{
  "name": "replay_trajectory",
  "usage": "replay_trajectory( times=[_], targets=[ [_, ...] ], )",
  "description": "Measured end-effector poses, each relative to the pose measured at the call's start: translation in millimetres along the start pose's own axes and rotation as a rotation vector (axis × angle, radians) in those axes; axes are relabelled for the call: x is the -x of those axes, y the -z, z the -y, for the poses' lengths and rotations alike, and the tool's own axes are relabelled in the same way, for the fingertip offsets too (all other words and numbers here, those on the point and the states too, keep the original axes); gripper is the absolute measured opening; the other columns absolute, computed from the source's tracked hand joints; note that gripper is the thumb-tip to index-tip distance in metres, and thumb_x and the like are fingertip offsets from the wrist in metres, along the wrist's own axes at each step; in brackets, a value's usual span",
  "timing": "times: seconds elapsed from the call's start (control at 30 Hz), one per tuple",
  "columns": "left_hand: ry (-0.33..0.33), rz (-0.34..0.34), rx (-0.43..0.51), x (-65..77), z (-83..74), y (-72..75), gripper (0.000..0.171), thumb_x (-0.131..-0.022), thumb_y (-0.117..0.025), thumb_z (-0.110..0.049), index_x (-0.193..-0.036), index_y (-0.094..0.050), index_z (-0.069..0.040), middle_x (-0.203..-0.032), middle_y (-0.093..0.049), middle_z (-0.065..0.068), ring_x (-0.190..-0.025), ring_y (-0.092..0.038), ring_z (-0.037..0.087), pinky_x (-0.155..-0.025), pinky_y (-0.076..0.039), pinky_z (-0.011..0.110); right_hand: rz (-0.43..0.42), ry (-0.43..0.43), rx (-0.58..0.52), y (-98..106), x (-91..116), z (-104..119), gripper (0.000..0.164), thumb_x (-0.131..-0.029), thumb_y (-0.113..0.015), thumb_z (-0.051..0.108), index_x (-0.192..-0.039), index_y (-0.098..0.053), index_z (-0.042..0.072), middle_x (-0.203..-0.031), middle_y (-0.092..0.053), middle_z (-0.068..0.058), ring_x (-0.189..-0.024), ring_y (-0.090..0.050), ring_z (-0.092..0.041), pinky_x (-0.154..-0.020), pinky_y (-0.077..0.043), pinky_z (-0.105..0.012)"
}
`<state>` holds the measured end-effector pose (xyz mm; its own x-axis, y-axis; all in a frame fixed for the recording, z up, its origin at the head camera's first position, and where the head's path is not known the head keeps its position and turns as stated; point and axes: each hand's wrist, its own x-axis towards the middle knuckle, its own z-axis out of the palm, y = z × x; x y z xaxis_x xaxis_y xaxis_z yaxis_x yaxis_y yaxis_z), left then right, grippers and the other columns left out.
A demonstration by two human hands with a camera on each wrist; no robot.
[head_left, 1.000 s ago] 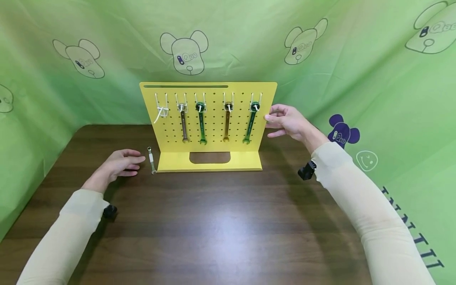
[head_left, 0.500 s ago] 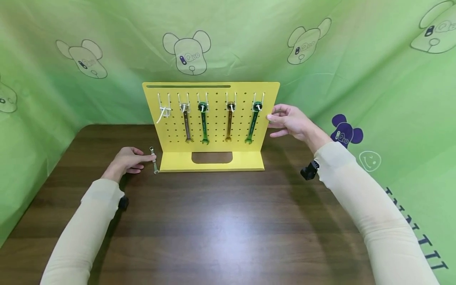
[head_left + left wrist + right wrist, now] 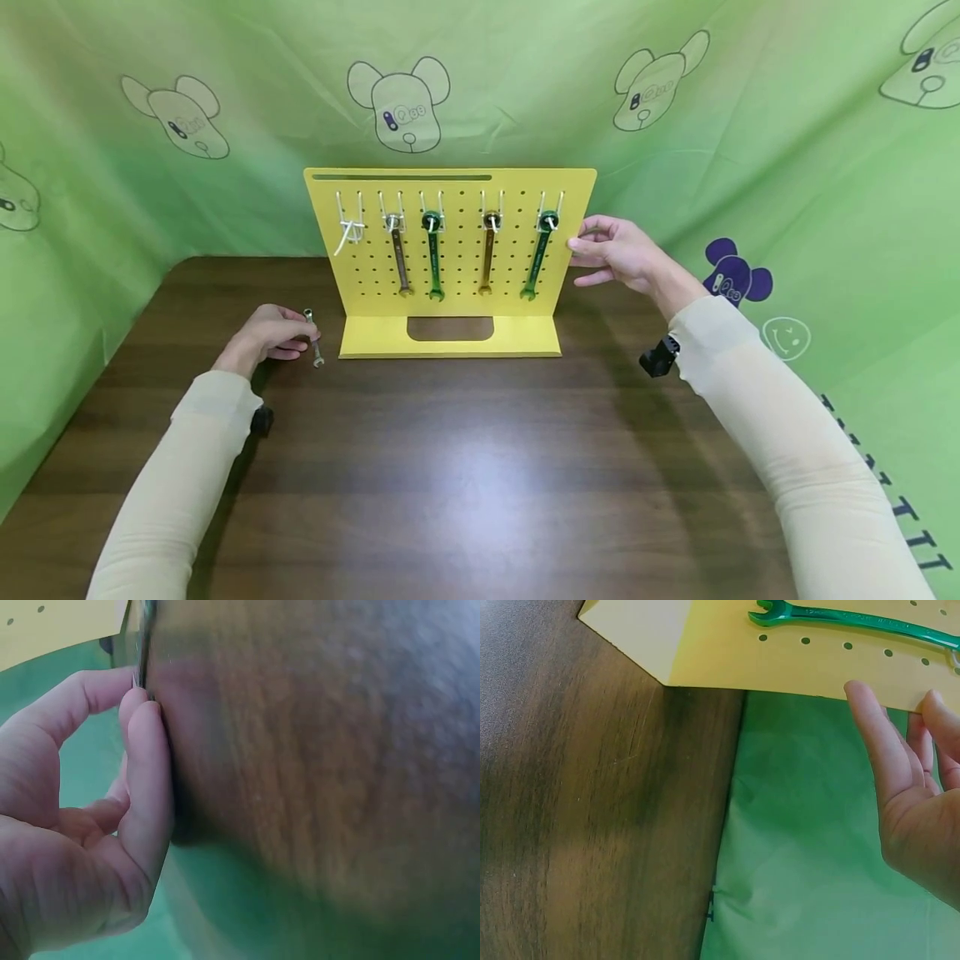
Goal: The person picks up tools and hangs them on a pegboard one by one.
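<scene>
A small silver wrench [image 3: 317, 362] is pinched between the thumb and fingers of my left hand [image 3: 267, 335], to the left of a yellow pegboard stand [image 3: 450, 329]. In the left wrist view the wrench [image 3: 145, 637] shows only as a thin edge at the fingertips. My right hand [image 3: 621, 254] grips the pegboard's right edge, thumb in front and some fingers behind. On white hooks hang a brownish wrench [image 3: 400, 258], a green wrench [image 3: 434, 262], a golden-brown wrench [image 3: 487, 258] and another green wrench [image 3: 536, 262]. The leftmost hook [image 3: 351, 229] bears no wrench.
The stand rests toward the back of a dark wooden table [image 3: 450, 467]. Behind and beside it hangs a green printed curtain [image 3: 517, 92]. The board's folded base has a slot-shaped cutout, and its front edge faces me.
My left hand reached right to the silver wrench, took hold of it and drew it slightly left, away from the stand. The right hand stays at the board's edge.
</scene>
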<state>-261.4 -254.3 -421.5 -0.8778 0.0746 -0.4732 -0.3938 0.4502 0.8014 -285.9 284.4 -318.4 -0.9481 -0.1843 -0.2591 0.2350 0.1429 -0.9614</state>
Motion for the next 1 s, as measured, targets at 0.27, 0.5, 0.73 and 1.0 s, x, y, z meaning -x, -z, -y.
replay_trajectory(
  times=[0.27,0.5,0.73,1.0],
  targets=[
    [-0.016,-0.028,-0.012,-0.1,4.5,-3.5,0.040,-0.088,-0.067,-0.010,-0.120,-0.049,0.008,-0.081,-0.062,0.001,-0.066,-0.062,0.006,-0.067,-0.062,0.028,0.003,0.002,-0.003,-1.8,1.0,0.1,0.015,-0.099,-0.068,0.013,-0.108,-0.057,0.011,-0.107,-0.059,-0.007,-0.106,-0.068,-0.028,-0.083,-0.060,-0.051],
    [-0.059,-0.054,-0.039,4.8,4.4,-5.6,0.042,-0.090,-0.067,-0.012,-0.121,-0.049,0.010,-0.076,-0.059,-0.001,-0.067,-0.059,0.006,-0.065,-0.061,0.030,-0.001,0.009,0.002,-0.8,2.3,-0.7,0.013,-0.099,-0.067,0.013,-0.107,-0.056,0.011,-0.108,-0.060,-0.008,-0.109,-0.067,-0.029,-0.084,-0.059,-0.052],
    [-0.044,-0.016,0.018,4.8,3.3,-2.0,0.051,-0.094,-0.064,-0.015,-0.133,-0.043,0.010,-0.082,-0.059,-0.001,-0.071,-0.059,0.006,-0.067,-0.060,0.025,-0.001,0.012,-0.001,-0.1,2.8,0.0,0.014,-0.099,-0.067,0.012,-0.108,-0.056,0.010,-0.109,-0.060,-0.008,-0.110,-0.067,-0.029,-0.086,-0.058,-0.053],
    [-0.098,0.113,0.184,10.7,-0.8,4.0,0.053,-0.098,-0.057,-0.011,-0.144,-0.035,0.007,-0.090,-0.061,0.000,-0.077,-0.064,0.010,-0.072,-0.061,0.028,-0.006,0.006,0.014,0.3,3.9,0.6,0.014,-0.099,-0.067,0.013,-0.109,-0.056,0.010,-0.110,-0.061,-0.007,-0.112,-0.066,-0.031,-0.085,-0.059,-0.051]
  ],
)
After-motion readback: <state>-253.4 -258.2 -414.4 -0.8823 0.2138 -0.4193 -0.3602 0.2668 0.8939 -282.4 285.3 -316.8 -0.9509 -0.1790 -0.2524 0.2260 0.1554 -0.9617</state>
